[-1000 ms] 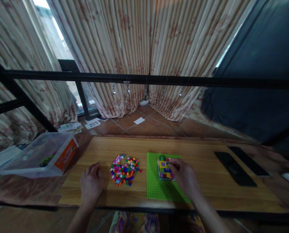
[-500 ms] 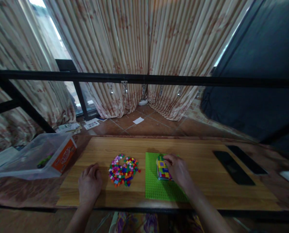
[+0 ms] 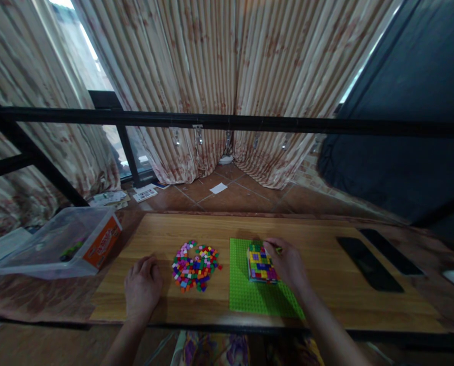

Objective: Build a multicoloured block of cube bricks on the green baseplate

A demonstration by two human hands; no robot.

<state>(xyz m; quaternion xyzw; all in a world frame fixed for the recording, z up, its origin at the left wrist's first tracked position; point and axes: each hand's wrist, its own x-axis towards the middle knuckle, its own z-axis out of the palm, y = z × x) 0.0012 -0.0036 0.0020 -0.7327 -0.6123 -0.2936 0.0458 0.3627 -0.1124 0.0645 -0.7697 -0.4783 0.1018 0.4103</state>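
We're in somebody's home, by the look of it: patterned curtains [image 3: 196, 61] drop to a brown tiled floor [image 3: 249, 198], daylight slips through the window [image 3: 119, 147], and on a wooden tabletop [image 3: 318, 239] colourful toy bricks [image 3: 195, 267] lie heaped.

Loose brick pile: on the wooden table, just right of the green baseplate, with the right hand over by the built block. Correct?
Wrong side: in the head view, the loose brick pile lies left of the green baseplate, between it and the left hand. It is on the wooden table, and the right hand is by the built block.
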